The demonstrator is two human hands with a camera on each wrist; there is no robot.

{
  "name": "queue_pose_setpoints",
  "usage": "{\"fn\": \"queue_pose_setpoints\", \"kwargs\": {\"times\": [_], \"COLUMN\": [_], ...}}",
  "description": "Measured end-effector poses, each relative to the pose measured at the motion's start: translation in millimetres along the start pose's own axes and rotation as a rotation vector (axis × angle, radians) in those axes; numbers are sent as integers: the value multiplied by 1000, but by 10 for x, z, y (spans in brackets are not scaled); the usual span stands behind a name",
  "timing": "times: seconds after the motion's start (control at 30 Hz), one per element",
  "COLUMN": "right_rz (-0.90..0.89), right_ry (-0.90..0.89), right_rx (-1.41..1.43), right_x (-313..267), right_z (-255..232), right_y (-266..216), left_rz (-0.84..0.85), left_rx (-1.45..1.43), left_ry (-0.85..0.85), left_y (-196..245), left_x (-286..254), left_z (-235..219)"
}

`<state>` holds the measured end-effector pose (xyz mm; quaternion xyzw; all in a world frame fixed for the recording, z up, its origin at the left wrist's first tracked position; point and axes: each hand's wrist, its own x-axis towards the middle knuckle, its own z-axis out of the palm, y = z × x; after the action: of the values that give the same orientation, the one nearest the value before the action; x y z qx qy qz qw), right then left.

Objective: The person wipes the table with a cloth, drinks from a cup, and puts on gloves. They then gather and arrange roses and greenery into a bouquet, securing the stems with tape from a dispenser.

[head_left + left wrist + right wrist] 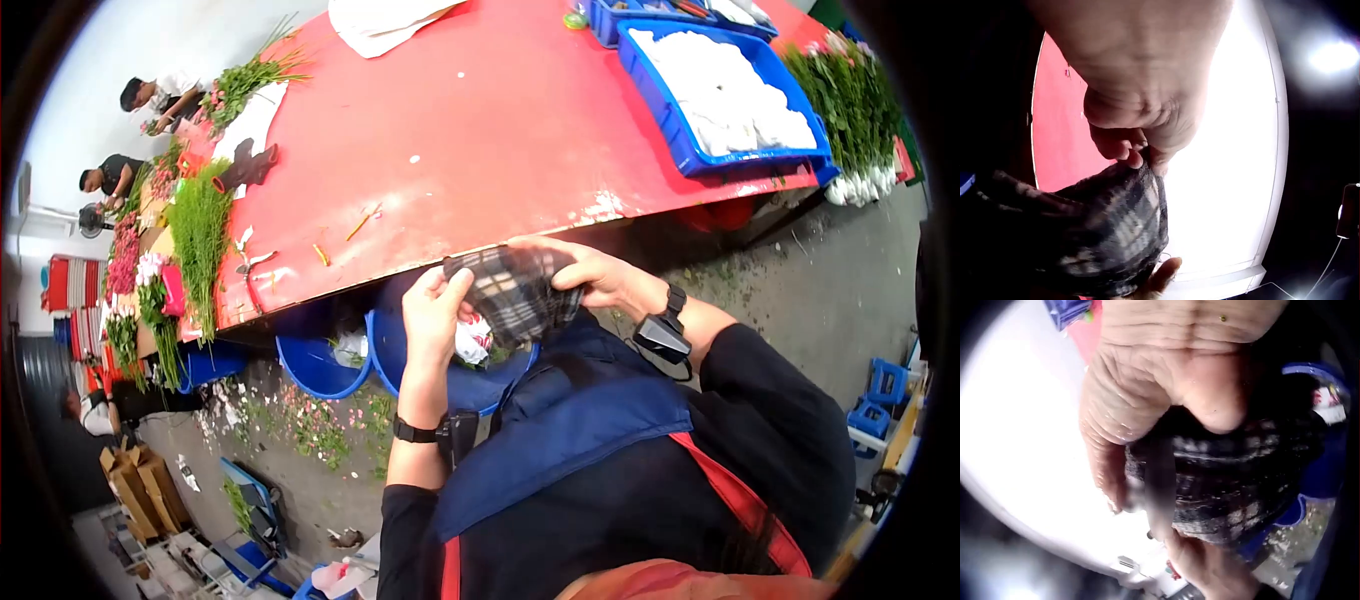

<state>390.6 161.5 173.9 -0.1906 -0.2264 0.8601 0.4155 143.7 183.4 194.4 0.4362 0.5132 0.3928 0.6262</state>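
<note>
A dark plaid cloth piece with pale checks is held up between both hands, just off the near edge of the red table. My left hand pinches one end of it between thumb and fingers, which shows close up in the left wrist view, where the cloth hangs from the fingertips. At the other end my right hand grips the cloth, thumb on the near side and fingers behind. In the right wrist view the plaid fabric bulges below the right thumb, with the left hand at its far edge.
Blue bins stand under the table edge. A blue crate of white items sits at the right, beside bundled flowers. Pruning shears, dark gloves and greenery lie at the left; people work beyond.
</note>
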Motion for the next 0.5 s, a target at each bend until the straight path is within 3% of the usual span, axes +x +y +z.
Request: {"fn": "queue_pose_setpoints", "kwargs": {"times": [0.07,0.1,0.13,0.2,0.3,0.47,0.5], "right_rz": [10,-4,-58,-122,-274,-552,-508], "right_ry": [-97,-18,-80,16,506,818,961], "right_rx": [395,419,393,264,73,-732,-1081], "right_x": [-33,-71,-49,-28,-68,196,333], "right_z": [-138,-238,-290,-311,-347,-1069,-1386], "right_y": [15,32,23,-250,-931,-1930,-2021], "left_rz": [21,24,24,20,-115,-208,-190], "left_rx": [-186,-187,-306,-309,-65,3,83], "left_ry": [-52,-133,-210,-217,-81,202,351], "left_y": [-39,-24,-28,-83,-100,-314,-452], "left_x": [74,108,144,230,514,919,1020], "left_z": [52,57,100,116,-33,-648,-775]}}
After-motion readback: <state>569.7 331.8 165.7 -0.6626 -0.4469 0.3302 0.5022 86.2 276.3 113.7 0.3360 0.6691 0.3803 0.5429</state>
